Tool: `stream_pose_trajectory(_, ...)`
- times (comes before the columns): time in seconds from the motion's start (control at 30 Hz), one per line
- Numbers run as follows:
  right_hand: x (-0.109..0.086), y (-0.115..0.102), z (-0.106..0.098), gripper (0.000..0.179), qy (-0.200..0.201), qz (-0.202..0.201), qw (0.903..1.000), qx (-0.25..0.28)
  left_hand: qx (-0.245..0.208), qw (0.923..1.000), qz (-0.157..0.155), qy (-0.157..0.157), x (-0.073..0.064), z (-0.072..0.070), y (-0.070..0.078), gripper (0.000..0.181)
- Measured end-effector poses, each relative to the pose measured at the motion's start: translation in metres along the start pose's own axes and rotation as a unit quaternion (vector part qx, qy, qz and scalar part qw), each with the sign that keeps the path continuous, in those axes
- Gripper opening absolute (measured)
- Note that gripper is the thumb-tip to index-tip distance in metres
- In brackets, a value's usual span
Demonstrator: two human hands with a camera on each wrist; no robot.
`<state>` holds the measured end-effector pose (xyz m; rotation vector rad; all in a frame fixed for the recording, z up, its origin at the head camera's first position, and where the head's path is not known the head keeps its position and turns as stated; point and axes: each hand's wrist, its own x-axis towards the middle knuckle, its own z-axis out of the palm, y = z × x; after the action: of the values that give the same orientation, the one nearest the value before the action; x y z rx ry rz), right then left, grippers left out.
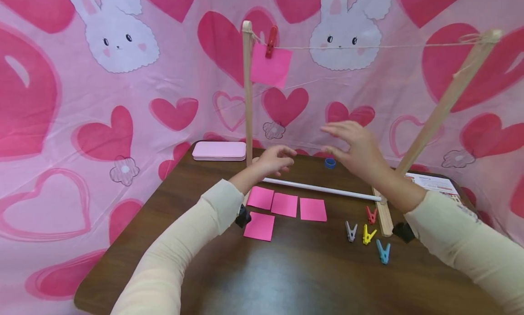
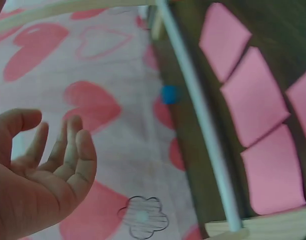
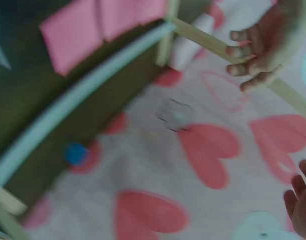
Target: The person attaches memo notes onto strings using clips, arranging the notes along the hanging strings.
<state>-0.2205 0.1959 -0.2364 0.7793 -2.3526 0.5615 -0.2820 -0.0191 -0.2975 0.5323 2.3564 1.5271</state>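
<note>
Both hands are raised over the far part of the table and hold nothing. My left hand has loosely bent fingers, above the pink paper squares near the left post. In the left wrist view, its empty palm and slightly bent fingers show. My right hand is higher, thumb and fingers apart, in front of the patterned cloth. One pink paper square hangs from the string, held by a red clothespin beside the left post.
Grey, yellow, red and blue clothespins lie at right. Wooden posts carry the string; a white rod joins their bases. Behind are a pink case, blue tape roll and printed sheet.
</note>
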Motion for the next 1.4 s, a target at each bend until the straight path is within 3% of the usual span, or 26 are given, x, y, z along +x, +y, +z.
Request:
stream_pose_trajectory(0.07,-0.024,0.009,0.009,0.048,-0.038,0.023,0.9990,0.010,0.093,0.9949,0.025,-0.029,-0.001,0.008,-0.011,0.028)
stream_pose_trajectory(0.1,-0.035,0.013,0.013,0.048,-0.059,0.040,0.9974,0.012,0.143,0.9883,0.034,-0.042,-0.002,0.012,-0.017,0.028)
stream_pose_trajectory(0.13,-0.045,0.017,0.016,0.047,-0.079,0.060,0.9950,0.012,0.201,0.9772,0.043,-0.053,-0.003,0.016,-0.022,0.028)
stream_pose_trajectory(0.17,-0.056,0.022,0.020,0.046,-0.100,0.079,0.9919,0.007,0.264,0.9613,0.048,-0.064,-0.004,0.021,-0.027,0.028)
stream_pose_trajectory(0.23,-0.074,0.030,0.026,0.044,-0.140,0.111,0.9839,0.003,0.395,0.9137,0.048,-0.084,-0.009,0.030,-0.037,0.029)
stream_pose_trajectory(0.33,-0.100,0.043,0.036,0.038,-0.214,0.145,0.9654,-0.036,0.558,0.8234,0.018,-0.102,-0.021,0.043,-0.051,0.024)
stream_pose_trajectory(0.37,-0.108,0.046,0.039,0.037,-0.241,0.156,0.9566,-0.050,0.592,0.7994,0.006,-0.104,-0.027,0.047,-0.055,0.022)
stream_pose_trajectory(0.4,-0.115,0.050,0.042,0.035,-0.268,0.167,0.9469,-0.060,0.616,0.7811,-0.007,-0.104,-0.033,0.049,-0.058,0.021)
stream_pose_trajectory(0.43,-0.121,0.053,0.046,0.035,-0.292,0.175,0.9375,-0.073,0.629,0.7694,-0.024,-0.107,-0.039,0.050,-0.060,0.021)
stream_pose_trajectory(0.47,-0.127,0.055,0.049,0.034,-0.312,0.185,0.9281,-0.084,0.632,0.7660,-0.038,-0.108,-0.044,0.049,-0.063,0.024)
stream_pose_trajectory(0.53,-0.137,0.059,0.055,0.035,-0.336,0.204,0.9145,-0.096,0.627,0.7680,-0.064,-0.114,-0.054,0.047,-0.069,0.035)
stream_pose_trajectory(0.67,-0.151,0.061,0.064,0.038,-0.337,0.228,0.9082,-0.098,0.605,0.7813,-0.085,-0.128,-0.066,0.044,-0.082,0.062)
stream_pose_trajectory(0.83,-0.162,0.061,0.073,0.043,-0.345,0.255,0.8991,-0.089,0.583,0.7969,-0.055,-0.147,-0.073,0.047,-0.089,0.071)
stream_pose_trajectory(1.0,-0.165,0.061,0.077,0.039,-0.355,0.273,0.8900,-0.087,0.579,0.7988,-0.024,-0.162,-0.076,0.054,-0.091,0.067)
stream_pose_trajectory(1.07,-0.166,0.061,0.079,0.034,-0.354,0.276,0.8895,-0.085,0.579,0.7985,-0.011,-0.165,-0.077,0.056,-0.094,0.063)
stream_pose_trajectory(1.3,-0.173,0.063,0.086,0.018,-0.333,0.274,0.8990,-0.077,0.542,0.8212,0.039,-0.174,-0.076,0.056,-0.102,0.064)
stream_pose_trajectory(1.4,-0.174,0.063,0.087,0.020,-0.318,0.282,0.9020,-0.078,0.535,0.8237,0.051,-0.182,-0.075,0.055,-0.104,0.067)
